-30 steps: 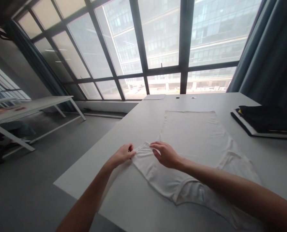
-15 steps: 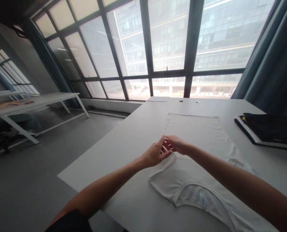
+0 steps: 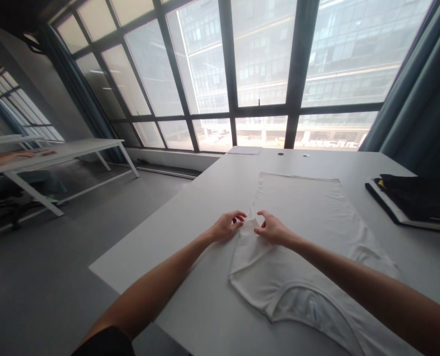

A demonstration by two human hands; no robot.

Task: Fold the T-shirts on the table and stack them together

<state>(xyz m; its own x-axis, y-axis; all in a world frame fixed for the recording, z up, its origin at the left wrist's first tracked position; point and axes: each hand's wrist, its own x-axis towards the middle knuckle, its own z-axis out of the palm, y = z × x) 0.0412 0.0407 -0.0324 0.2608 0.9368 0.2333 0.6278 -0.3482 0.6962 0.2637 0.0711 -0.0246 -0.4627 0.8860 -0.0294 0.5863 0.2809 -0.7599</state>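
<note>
A white T-shirt (image 3: 301, 207) lies spread on a white table (image 3: 190, 212), its neckline toward me and its hem toward the window. At the shirt's left edge, near the sleeve, my left hand (image 3: 227, 225) has its fingers curled but apart, touching or just beside the cloth. My right hand (image 3: 273, 228) is a little to the right, over the shirt, thumb and forefinger spread with a gap between them. Between the two hands a small fold of the fabric stands up. Neither hand visibly grips it.
Dark folded cloth (image 3: 420, 195) lies on a folder-like stack at the right. Thin white sheets (image 3: 245, 150) are at the table's far edge. Another person's hand (image 3: 22, 155) rests on a second table (image 3: 75, 146) at the left. Windows and curtains stand behind.
My hands were together over the shirt's edge; now they are apart, the left one further left and the right one slightly right. A raised fold of cloth now shows between them.
</note>
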